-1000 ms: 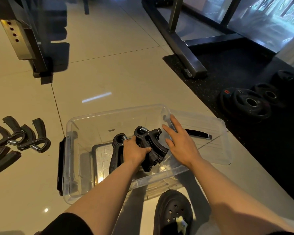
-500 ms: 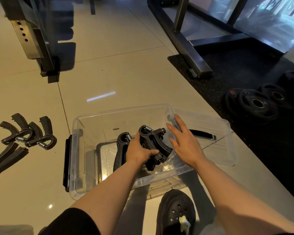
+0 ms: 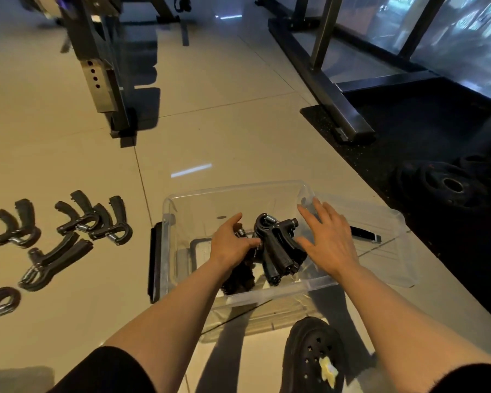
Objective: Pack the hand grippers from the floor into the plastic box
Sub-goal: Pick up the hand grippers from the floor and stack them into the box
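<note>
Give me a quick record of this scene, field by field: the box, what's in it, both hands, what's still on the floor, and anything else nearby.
box: clear plastic box on the tiled floor, no lid on it
contents: black hand grippers in the box, bunched together
left hand: inside the box, fingers relaxed, touching the bunch
right hand: open, fingers spread, over the box beside the bunch
grippers on the floor: several, left of the box
nearby: weight plates on the dark mat, black shoe below the box
</note>
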`<state>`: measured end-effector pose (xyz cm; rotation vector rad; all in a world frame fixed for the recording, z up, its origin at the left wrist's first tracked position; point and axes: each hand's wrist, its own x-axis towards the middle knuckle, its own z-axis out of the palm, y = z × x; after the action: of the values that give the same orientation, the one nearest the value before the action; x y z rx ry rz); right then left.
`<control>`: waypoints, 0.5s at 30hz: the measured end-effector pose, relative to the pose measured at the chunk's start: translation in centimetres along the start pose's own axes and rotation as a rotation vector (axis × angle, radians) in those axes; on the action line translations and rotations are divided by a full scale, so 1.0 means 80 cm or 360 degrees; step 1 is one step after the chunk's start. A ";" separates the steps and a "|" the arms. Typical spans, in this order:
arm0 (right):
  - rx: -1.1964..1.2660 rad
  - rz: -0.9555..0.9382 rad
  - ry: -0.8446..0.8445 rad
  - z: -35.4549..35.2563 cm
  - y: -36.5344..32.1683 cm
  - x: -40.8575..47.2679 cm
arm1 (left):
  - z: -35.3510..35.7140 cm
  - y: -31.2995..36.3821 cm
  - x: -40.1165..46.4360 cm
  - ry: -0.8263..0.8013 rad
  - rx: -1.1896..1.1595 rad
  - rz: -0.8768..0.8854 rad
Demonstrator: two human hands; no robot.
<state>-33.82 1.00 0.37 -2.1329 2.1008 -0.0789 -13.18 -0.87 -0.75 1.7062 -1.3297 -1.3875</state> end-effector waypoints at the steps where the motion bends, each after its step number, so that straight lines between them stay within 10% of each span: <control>1: 0.0020 0.0002 0.0009 -0.005 -0.012 0.001 | -0.013 0.003 -0.008 0.0061 -0.0025 0.0047; 15: 0.0466 -0.0837 -0.0106 -0.021 -0.356 -0.029 | -0.280 -0.098 -0.168 0.1021 -0.0143 -0.0113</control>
<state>-5.90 3.52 6.18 -2.3894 1.3432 -0.3424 10.94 10.82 4.36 1.9219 -0.8376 -0.8017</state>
